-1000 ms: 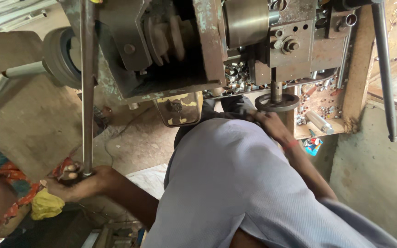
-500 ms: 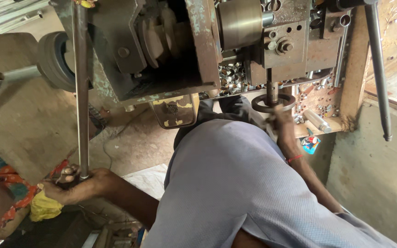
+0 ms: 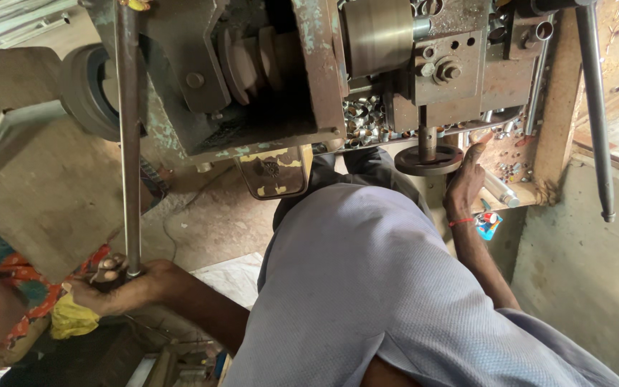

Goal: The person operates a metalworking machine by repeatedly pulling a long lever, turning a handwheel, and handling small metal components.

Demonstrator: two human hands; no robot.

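**Long lever in the left fist, handwheel at the right fingertips**

The long steel lever bar [image 3: 129, 136] runs almost straight up and away from the left hand [image 3: 120, 285], its long axis near vertical in the view, from the fist at its lower end to the top of the worn green machine body [image 3: 266, 107], where its upper end leaves the frame. The left hand is closed in a full fist around the bar's bottom end, fingers wrapped tight, so the whole length of the bar lies above the grip and nothing of it shows below.

Well across to the other side, past the person's grey-shirted back [image 3: 374, 287], the right hand [image 3: 467, 175] reaches up with fingers extended, not curled. Its fingertips lie at the rim of the round handwheel [image 3: 429, 159], which sits flat on a short upright spindle just beside the hand, on the side towards the lever. Whether the fingers press the rim or merely rest at it cannot be told.

Above the wheel are the bolted slide block [image 3: 449, 72] and the smooth cylinder of the chuck [image 3: 377, 36]; a heap of small cut metal rings [image 3: 367, 122] lies between. A second long handle [image 3: 596, 107] hangs well beyond the right hand, untouched.
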